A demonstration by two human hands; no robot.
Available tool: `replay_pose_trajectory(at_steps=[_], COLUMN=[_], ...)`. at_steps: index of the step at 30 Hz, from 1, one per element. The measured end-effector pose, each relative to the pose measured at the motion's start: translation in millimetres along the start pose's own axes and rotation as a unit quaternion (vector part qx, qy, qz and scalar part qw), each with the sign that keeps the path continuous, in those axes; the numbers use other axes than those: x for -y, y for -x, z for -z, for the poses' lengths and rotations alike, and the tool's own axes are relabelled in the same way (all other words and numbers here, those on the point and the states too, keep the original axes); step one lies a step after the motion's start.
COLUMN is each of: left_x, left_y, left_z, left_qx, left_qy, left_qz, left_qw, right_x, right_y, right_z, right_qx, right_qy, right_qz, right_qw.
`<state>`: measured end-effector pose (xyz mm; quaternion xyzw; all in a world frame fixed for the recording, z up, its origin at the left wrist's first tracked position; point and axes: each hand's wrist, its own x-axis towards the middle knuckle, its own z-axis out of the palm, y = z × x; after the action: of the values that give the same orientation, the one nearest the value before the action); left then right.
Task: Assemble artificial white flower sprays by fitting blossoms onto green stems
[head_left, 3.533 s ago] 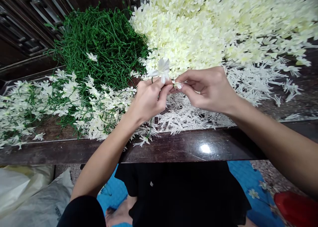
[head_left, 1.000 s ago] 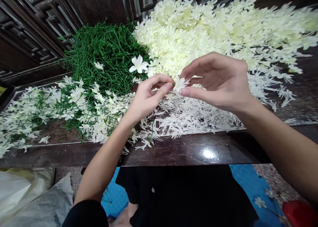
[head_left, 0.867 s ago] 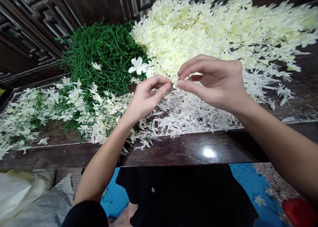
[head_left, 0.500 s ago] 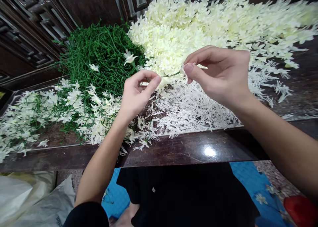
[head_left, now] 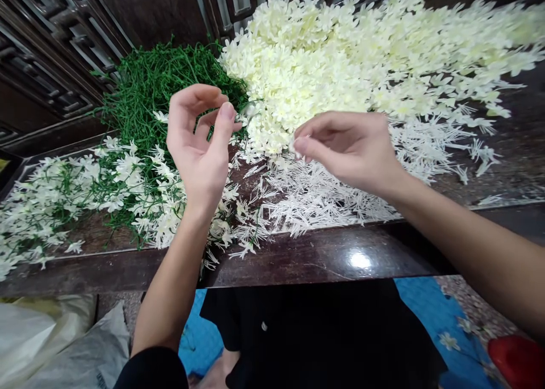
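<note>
My left hand [head_left: 200, 133] is raised in front of the green stem pile [head_left: 153, 82], its fingers curled and its thumb tip close to the fingertips. Whatever sits in that pinch, if anything, is hidden. To the right, my right hand [head_left: 349, 150] pinches a small white flower piece [head_left: 298, 148] between thumb and fingers. It hovers over the thin white stamen pieces [head_left: 323, 193] and in front of the cream petal heap [head_left: 293, 76]. No stem shows between the two hands.
White flowers on green stems [head_left: 114, 190] lie along the left of the dark wooden bench [head_left: 289, 258]. Carved wooden panels [head_left: 42, 31] stand behind. Below are pale sacks [head_left: 55, 338], a blue mat [head_left: 426, 304] and a red object [head_left: 515, 360].
My left hand has moved left and up, turning its thumb upward. My right hand has shifted left and down. The green stem that stretched between them is no longer visible there.
</note>
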<state>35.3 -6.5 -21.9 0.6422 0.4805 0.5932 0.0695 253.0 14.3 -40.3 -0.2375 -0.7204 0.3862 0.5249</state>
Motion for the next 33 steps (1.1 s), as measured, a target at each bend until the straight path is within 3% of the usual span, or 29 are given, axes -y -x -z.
replay_pose_trajectory(at_steps=[4, 9, 12, 14, 16, 19, 22, 24, 27, 30, 32, 33], left_x=[-9.3, -14.2, -14.7, -12.8, -8.6, 2.9, 22.4, 40.2, 65.7, 72.1, 60.9, 51.9], left_y=[2.1, 11.1, 15.3, 15.1, 12.1, 4.0, -5.8, -12.9, -23.1, -26.8, -22.9, -19.3], left_z=[2.1, -2.7, -5.6, -6.1, -4.0, 6.3, 23.7, 35.3, 46.3, 46.3, 39.9, 35.0], left_qx=[0.099, 0.218, 0.270, 0.253, 0.192, 0.064, -0.076, -0.088, -0.128, -0.152, -0.095, -0.030], left_qy=[-0.015, -0.026, -0.054, -0.086, -0.117, -0.177, -0.246, -0.283, -0.378, -0.416, -0.392, -0.369], left_qz=[0.017, -0.035, -0.070, -0.078, -0.074, -0.037, -0.006, -0.023, -0.088, -0.121, -0.124, -0.119], left_qw=[0.995, 0.975, 0.959, 0.960, 0.972, 0.982, 0.966, 0.955, 0.913, 0.888, 0.907, 0.921], right_x=[3.0, 3.0, 2.6, 2.5, 2.3, 1.9, 2.0, 2.7, 4.2, 4.7, 4.2, 3.8], right_y=[5.8, 3.3, 0.8, 0.1, -0.2, -0.4, -0.8, -0.8, -0.5, -0.2, 0.0, 0.1], right_z=[-7.5, -6.1, -4.6, -3.7, -2.7, -0.7, 0.1, -0.4, -1.7, -2.0, -1.5, -1.1], right_qx=[0.019, -0.089, -0.115, -0.111, -0.100, -0.085, -0.076, -0.071, -0.073, -0.075, -0.074, -0.074], right_qy=[-0.005, 0.003, 0.010, 0.009, 0.004, -0.007, -0.008, -0.008, -0.010, -0.007, -0.005, -0.003], right_qz=[0.003, 0.023, 0.032, 0.045, 0.033, -0.010, -0.022, -0.027, -0.033, -0.038, -0.040, -0.041], right_qw=[1.000, 0.996, 0.993, 0.993, 0.994, 0.996, 0.997, 0.997, 0.997, 0.996, 0.996, 0.996])
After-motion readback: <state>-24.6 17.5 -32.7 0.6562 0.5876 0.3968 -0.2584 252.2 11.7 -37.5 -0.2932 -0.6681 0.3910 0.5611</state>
